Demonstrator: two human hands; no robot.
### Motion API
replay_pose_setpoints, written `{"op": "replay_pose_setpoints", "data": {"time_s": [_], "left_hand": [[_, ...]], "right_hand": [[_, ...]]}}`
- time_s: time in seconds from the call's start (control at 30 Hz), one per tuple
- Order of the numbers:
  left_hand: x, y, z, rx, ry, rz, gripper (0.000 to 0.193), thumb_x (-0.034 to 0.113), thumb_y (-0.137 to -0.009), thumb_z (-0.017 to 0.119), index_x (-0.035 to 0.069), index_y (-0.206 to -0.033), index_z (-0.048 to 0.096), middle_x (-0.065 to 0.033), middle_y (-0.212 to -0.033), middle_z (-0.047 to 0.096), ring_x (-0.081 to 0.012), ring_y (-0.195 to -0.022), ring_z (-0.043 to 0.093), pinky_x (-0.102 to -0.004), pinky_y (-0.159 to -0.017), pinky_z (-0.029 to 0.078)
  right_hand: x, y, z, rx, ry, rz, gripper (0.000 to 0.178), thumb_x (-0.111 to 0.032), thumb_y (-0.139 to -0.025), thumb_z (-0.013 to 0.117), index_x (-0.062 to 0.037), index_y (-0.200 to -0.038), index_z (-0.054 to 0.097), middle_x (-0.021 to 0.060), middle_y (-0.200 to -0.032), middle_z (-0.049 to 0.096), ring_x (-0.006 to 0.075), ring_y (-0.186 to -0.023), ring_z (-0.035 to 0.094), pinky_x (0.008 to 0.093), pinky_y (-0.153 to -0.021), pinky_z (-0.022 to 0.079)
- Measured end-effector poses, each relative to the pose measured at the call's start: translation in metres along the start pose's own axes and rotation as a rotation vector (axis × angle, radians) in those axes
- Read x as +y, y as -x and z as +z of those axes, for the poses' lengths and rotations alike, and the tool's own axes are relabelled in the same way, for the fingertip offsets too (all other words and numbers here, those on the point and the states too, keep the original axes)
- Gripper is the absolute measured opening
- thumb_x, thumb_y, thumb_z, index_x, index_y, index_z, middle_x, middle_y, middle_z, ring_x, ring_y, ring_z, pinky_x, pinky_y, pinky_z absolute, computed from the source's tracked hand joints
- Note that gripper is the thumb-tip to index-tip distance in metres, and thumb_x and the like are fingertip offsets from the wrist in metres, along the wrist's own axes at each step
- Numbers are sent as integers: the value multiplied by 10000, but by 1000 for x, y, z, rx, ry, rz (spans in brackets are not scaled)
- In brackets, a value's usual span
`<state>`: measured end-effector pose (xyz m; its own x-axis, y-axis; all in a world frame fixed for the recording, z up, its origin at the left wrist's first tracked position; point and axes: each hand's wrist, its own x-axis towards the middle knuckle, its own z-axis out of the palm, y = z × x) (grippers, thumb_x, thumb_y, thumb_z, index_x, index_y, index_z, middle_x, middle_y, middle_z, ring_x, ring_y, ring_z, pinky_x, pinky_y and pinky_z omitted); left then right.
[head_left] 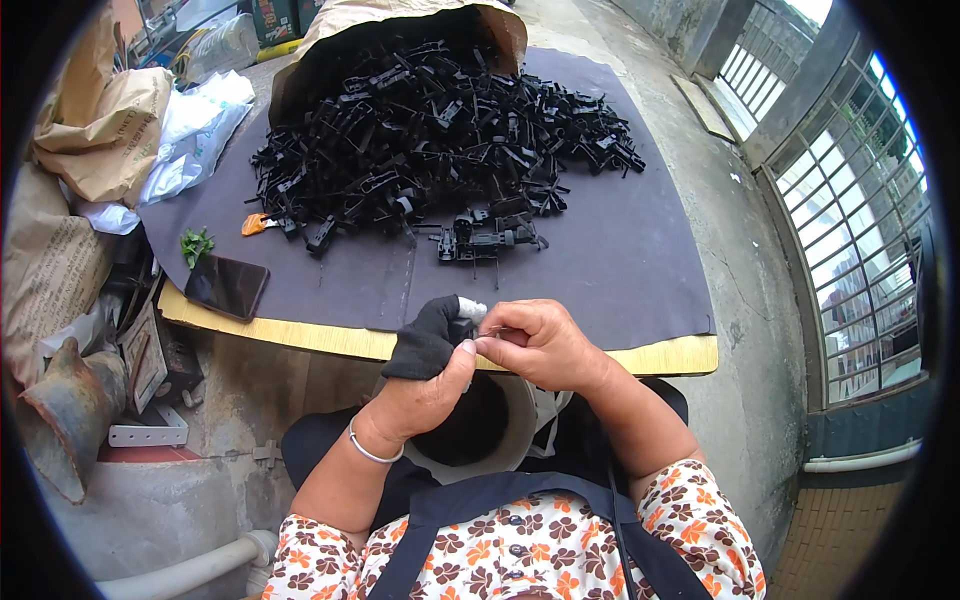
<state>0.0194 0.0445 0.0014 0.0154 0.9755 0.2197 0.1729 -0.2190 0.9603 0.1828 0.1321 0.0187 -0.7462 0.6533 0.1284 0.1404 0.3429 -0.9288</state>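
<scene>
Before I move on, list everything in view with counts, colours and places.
Table: one, yellow-edged, centre
Sheet: one, dark grey-purple, over the table
Jumbled parts: too many to count, black, on the sheet
Open paper sack: one, brown, behind the parts
Phone: one, black, near left corner
Leaves: small bunch, green, beside the phone
Scrap: one, orange, left of the parts
Plastic bags: uncounted, white, left side
Paper sacks: at least two, brown, far left
Bucket: one, whitish, below the hands
Window grille: one, grey, right
Bracelet: one, silver, left wrist
Left grip: one, partly black-covered, table's near edge
Right grip: one, bare, beside it, pinching something too small to identify
</scene>
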Motion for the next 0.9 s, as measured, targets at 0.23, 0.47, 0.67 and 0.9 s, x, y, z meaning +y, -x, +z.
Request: {"op": "replay_pose_setpoints", "data": {"time_s": [0.23, 0.47, 0.67, 0.9], "left_hand": [[2, 0, 8, 90, 121, -113, 276, 35, -889, 464, -74, -1143, 470, -52, -779, 580, -74, -626, 515, -225, -592, 438], [-4, 0, 17, 222, -199, 229, 173, -31, -849, 455, -78, -989, 543, -109, -892, 574, -136, -703, 542, -256, -651, 455], [1, 6, 23, 330, -395, 306, 161, -32, -831, 468, -77, -955, 560, -142, -927, 569, -193, -743, 568, -285, -688, 470], [18, 3, 4, 250, -280, 203, 177, -3, -822, 534, -58, -981, 593, -133, -854, 621, -222, -731, 603, -310, -695, 485]], "right_hand": [[4, 0, 1, 14, 137, -143, 253, -200, -913, 570, 4, -764, 553, 155, -657, 557, 283, -540, 521, 352, -538, 431], [2, 3, 17, 32, 173, -89, 252, -198, -928, 538, -8, -763, 542, 167, -624, 543, 339, -555, 516, 371, -534, 430], [12, 3, 32, 41, -86, -51, 264, -202, -948, 520, -12, -766, 537, 148, -632, 528, 234, -544, 450, 334, -546, 427], [10, -11, -4, 53, 229, -159, 209, -201, -934, 549, -16, -840, 562, 92, -716, 588, 198, -621, 547, 289, -604, 453]]}}
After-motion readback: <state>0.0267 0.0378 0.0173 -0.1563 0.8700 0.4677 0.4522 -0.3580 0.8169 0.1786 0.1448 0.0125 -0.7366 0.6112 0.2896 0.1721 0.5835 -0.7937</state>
